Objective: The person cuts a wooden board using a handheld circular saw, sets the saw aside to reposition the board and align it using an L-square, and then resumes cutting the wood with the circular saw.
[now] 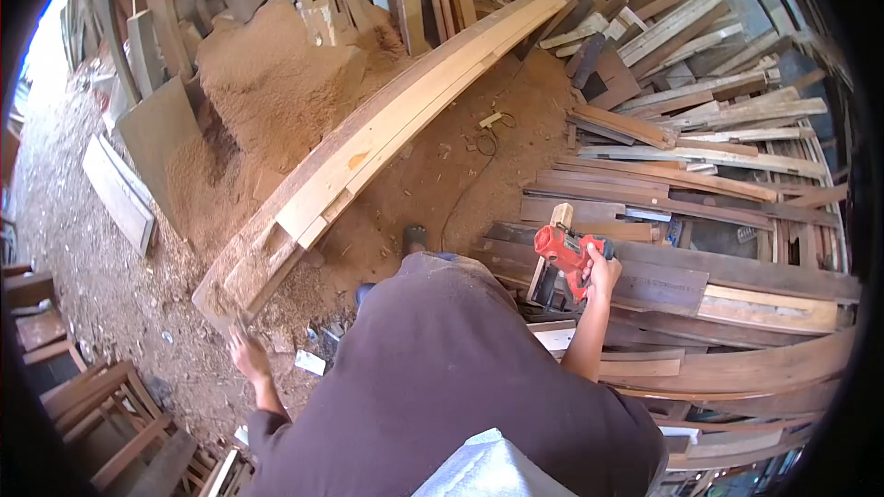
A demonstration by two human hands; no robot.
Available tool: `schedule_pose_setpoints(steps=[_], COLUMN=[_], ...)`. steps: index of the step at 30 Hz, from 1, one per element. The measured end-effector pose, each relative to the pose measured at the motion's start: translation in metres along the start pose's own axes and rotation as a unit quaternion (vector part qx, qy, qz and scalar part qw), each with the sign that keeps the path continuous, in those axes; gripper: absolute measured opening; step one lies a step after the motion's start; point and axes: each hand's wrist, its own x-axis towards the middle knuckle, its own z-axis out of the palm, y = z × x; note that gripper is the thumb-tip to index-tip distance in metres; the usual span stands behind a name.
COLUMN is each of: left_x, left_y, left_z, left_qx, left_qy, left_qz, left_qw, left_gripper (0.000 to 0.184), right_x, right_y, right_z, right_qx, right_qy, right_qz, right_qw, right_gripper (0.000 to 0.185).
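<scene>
My right hand [600, 274] is wrapped round the handle of a red nail gun [564, 256] with a dark lower part, held over the stacked boards on the right. My left hand [247, 355] is at the lower left, beside the near end of a long sawdust-covered bench plank [214, 299]. Its fingers are blurred, and I cannot make out whether they hold anything. On the plank lies a long, pale, slightly curved board [368, 143], with a narrower strip along its right side and an orange-brown spot on its face.
A sawdust heap [276, 74] rises behind the plank at the left. Stacked boards [663, 267] fill the right side, with loose offcuts [681, 28] farther back. A thin cable [465, 189] lies on the dirt floor. Wooden frames [120, 414] stand at the lower left.
</scene>
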Motion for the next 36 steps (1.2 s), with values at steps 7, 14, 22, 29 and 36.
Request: schedule_pose_setpoints(steps=[7, 14, 22, 29, 36], left_x=[-0.101, -0.096, 0.028, 0.159, 0.336], left_y=[0.013, 0.069, 0.297, 0.534, 0.727], left_z=[0.033, 0.078, 0.128, 0.075, -0.016], left_qx=[-0.087, -0.041, -0.172, -0.249, -0.349], left_qy=[-0.170, -0.345, -0.390, -0.420, -0.624], left_qz=[-0.101, -0.223, -0.144, 0.031, -0.088], left_qw=[0.976, 0.911, 0.893, 0.872, 0.694], left_gripper=[0.044, 0.049, 0.051, 0.038, 0.041], right_x=[0.028, 0.113, 0.273, 0.385, 0.483], right_y=[0.003, 0.008, 0.012, 0.003, -0.035], right_z=[0.013, 0.015, 0.064, 0.097, 0.136], right_qx=[0.008, 0.029, 0.032, 0.029, -0.030], right_qy=[0.005, -0.014, -0.062, -0.087, -0.005], right_qz=[0.025, 0.047, 0.078, 0.022, 0.106], right_qw=[1.000, 0.998, 0.995, 0.996, 0.994], right_gripper=[0.020, 0.019, 0.024, 0.022, 0.015])
